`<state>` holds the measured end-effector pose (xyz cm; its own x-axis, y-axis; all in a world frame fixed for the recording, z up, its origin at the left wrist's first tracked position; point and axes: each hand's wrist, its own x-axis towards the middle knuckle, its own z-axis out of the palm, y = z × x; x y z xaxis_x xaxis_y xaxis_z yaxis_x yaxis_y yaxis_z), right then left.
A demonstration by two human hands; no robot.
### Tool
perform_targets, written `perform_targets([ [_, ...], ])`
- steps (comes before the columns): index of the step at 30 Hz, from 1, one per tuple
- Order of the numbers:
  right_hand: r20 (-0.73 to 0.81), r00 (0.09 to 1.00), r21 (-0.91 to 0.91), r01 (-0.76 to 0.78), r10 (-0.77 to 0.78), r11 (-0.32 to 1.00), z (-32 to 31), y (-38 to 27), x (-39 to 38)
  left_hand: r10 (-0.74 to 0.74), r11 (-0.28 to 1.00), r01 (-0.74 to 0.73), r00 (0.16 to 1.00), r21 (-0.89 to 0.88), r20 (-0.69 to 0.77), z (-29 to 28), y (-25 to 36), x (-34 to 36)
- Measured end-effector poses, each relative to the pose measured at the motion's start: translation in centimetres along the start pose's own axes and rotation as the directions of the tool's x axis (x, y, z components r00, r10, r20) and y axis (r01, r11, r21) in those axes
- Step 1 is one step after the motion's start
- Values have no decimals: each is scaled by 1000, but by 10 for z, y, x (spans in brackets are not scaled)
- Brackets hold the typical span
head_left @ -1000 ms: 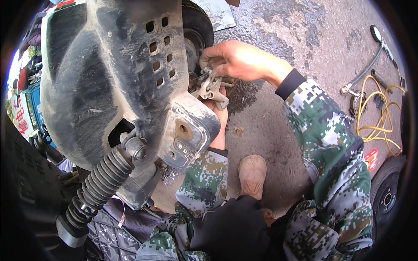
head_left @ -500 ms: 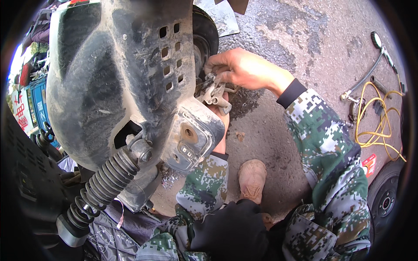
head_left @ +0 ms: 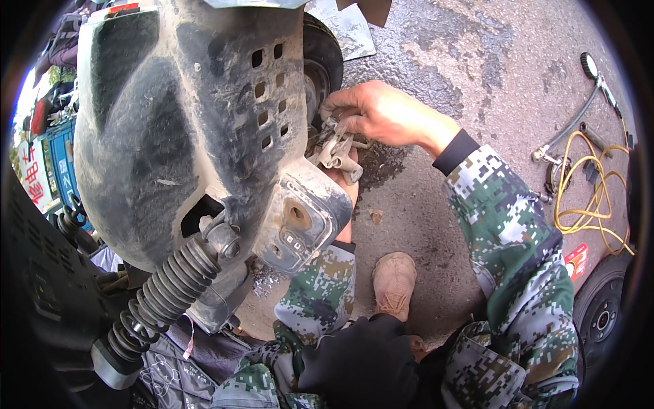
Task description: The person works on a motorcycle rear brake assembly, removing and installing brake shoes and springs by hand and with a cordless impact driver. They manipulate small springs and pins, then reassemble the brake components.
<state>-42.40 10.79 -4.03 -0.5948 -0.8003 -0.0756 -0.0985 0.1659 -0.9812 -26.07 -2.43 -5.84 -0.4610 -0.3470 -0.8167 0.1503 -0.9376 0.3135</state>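
Note:
A dirty grey metal bracket with lever-like arms [head_left: 336,154] sits beside the scooter's wheel [head_left: 320,71], at the edge of a dusty black plastic body panel [head_left: 235,102]. At its upper end my right hand [head_left: 381,112] has thumb and fingers closed in a pinch; what lies between the fingertips is too small to make out. My left hand [head_left: 346,187] reaches up from below, behind the bracket. Its fingers are hidden by the bracket and the housing [head_left: 300,215] in front. A coil-spring shock absorber [head_left: 178,276] slants down to the lower left of that housing.
On the ground at right lie a pressure gauge [head_left: 590,65] with its hose, a coiled yellow hose [head_left: 579,217] and a red card or packet [head_left: 576,262]. A small spare wheel [head_left: 602,317] is at lower right. My shoe [head_left: 394,285] stands below the hands.
The scooter panel and bracket appear slightly lower in the picture. Both hands stay at the bracket with hardly any visible shift of the fingers.

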Motion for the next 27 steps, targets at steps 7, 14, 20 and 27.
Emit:
perform_targets([
  [7, 49, 998, -49, -26, 28, 998, -5, -4, 1, -29, 1000, 29, 997, 4, 76, 5, 3, -3],
  [14, 69, 998, -60, 8, -3, 998, -6, -1, 1, -9, 1000, 9, 1000, 7, -16, 4, 0, -2],
  [20, 68, 997, -70, -31, 36, 997, -6, -1, 2, -2, 992, -4, 999, 124, 41, -5, 2, 3],
  [27, 83, 995, -48, -45, 49, 998, -7, -2, 3, -33, 998, 30, 997, 49, 67, -6, 5, 3],
])
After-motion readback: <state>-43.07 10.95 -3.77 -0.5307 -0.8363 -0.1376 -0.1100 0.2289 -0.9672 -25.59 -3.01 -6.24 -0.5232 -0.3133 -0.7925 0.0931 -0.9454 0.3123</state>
